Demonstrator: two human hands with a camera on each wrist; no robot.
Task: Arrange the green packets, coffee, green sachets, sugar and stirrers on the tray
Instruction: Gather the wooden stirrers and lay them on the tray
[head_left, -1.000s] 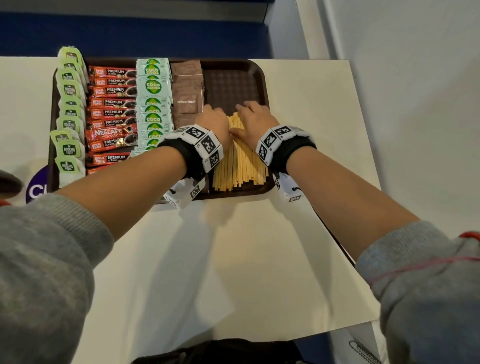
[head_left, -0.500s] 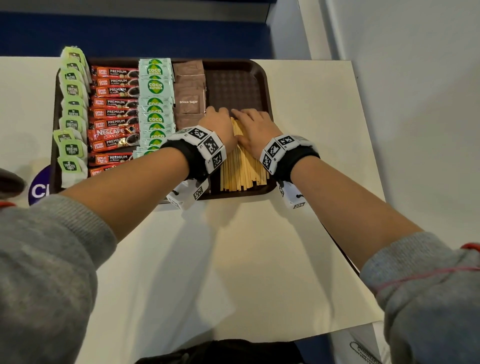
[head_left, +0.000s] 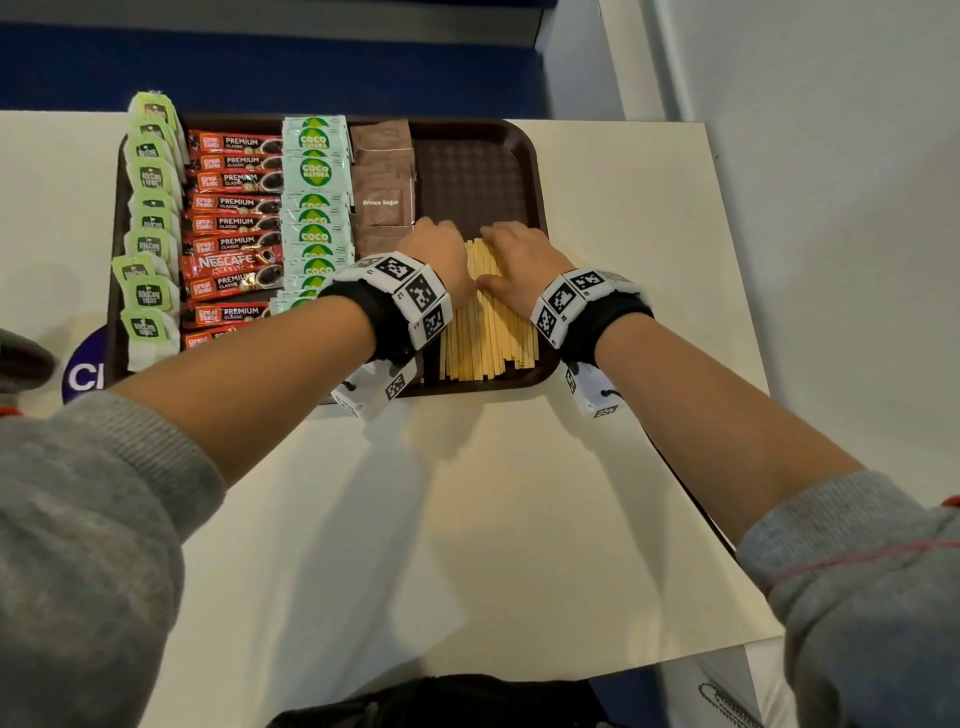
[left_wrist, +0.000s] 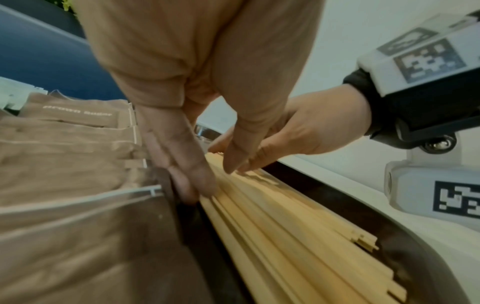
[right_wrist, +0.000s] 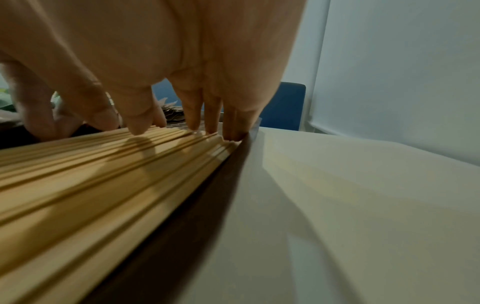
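- Left hand (head_left: 440, 248): fingers (left_wrist: 187, 176) straight, pressed against the left edge of the stirrers (head_left: 488, 322).
- Right hand (head_left: 519, 260): fingers (right_wrist: 140, 121) spread, tips resting on top of the stirrers.
- Stirrers lie between both hands on the tray (head_left: 524, 150); sugar (head_left: 382, 200) just left of the left fingers, then green sachets (head_left: 314, 171), coffee (head_left: 234, 223), green packets (head_left: 150, 218).
- Judged step: squaring the stirrer bundle, last item. Next move calls for even inward pressure, then lifting off.
- Hidden: far stirrer ends under the hands; near packets behind the left wrist.
- Tray sits on the tabletop (head_left: 467, 519).
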